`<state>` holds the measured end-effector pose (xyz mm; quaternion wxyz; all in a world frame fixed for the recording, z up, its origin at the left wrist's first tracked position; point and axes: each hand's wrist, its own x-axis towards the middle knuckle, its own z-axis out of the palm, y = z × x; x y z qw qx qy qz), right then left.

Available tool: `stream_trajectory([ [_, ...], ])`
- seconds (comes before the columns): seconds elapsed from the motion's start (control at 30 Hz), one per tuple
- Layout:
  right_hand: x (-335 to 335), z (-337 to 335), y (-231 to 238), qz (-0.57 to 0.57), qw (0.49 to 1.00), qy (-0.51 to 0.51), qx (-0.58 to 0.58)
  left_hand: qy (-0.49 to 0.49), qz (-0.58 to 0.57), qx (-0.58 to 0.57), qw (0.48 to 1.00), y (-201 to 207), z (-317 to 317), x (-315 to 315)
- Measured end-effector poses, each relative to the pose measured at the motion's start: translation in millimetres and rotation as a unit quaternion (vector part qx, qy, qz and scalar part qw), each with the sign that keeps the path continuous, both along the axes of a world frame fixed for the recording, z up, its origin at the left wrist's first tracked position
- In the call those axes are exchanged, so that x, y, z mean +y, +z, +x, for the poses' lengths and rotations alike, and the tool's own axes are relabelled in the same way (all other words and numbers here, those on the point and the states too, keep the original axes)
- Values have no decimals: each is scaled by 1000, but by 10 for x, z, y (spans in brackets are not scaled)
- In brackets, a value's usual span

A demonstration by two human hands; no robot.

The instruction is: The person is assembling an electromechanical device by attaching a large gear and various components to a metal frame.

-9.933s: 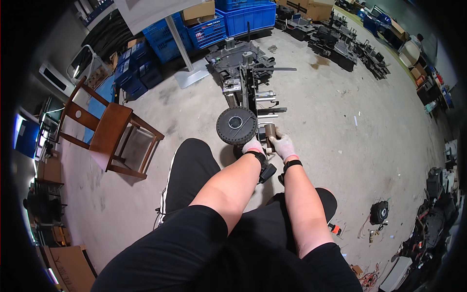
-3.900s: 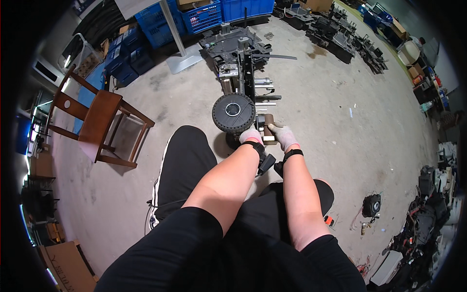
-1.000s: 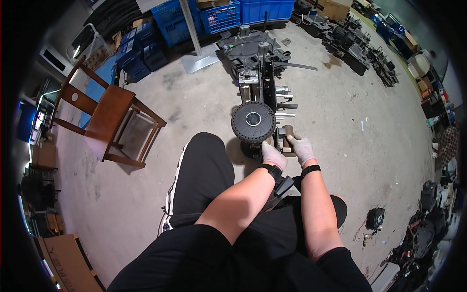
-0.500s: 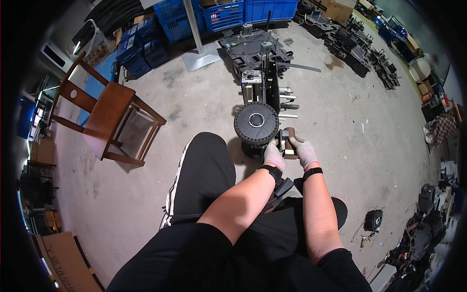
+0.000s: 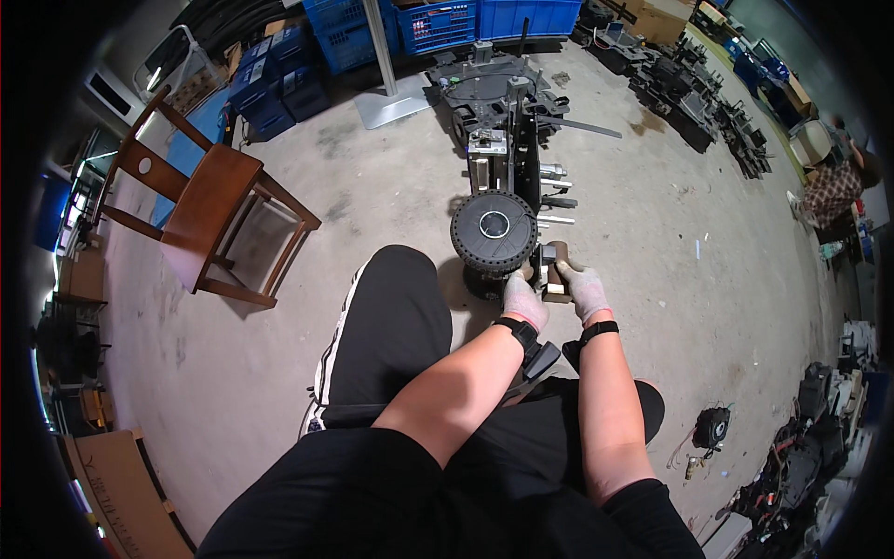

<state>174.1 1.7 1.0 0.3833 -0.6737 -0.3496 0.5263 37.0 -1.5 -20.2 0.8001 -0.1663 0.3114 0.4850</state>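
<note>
Head camera, looking down on a grey concrete floor [image 5: 233, 391]: at far left I see a brown wooden chair [image 5: 214, 182], with dark blue boxes [image 5: 265, 102] behind it. Further right, a metal post [image 5: 383, 56] rises from a flat silver base, and blue crates [image 5: 433, 28] stand beyond. Next comes the wearer's bent knee in black trousers [image 5: 391, 317]. Near the middle, a dark machine assembly [image 5: 531, 172] stretches away from the wearer, a black wheel [image 5: 494, 231] at its near end, its round face turned up toward me. Just beside the wheel, the gloved left hand [image 5: 524, 300] reaches in; its fingertips are hidden, so I cannot tell what it grips. A brown cylinder [image 5: 560, 252] sits right of the wheel, and the gloved right hand [image 5: 584, 287] is grasping it, thumb on top. Toward the right, a small black round part [image 5: 712, 427] lies on the floor, then heaped clutter [image 5: 801, 456]; another person [image 5: 832, 197] bends over farther back.
</note>
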Motion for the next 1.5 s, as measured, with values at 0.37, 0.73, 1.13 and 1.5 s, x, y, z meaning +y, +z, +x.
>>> stream_trajectory([
  [0.37, 171, 36, 214, -54, 971, 66, -222, -310, 206, 655, 658, -418, 34, 291],
  [0.73, 116, 93, -64, 17, 954, 101, -281, -507, 216, 777, 305, -159, 41, 401],
  [1.13, 71, 112, -209, 3, 982, 59, -181, -387, 268, 842, 262, -629, 50, 433],
  [1.5, 59, 138, -384, 40, 994, 26, -99, -482, 266, 801, 235, -246, 53, 347],
])
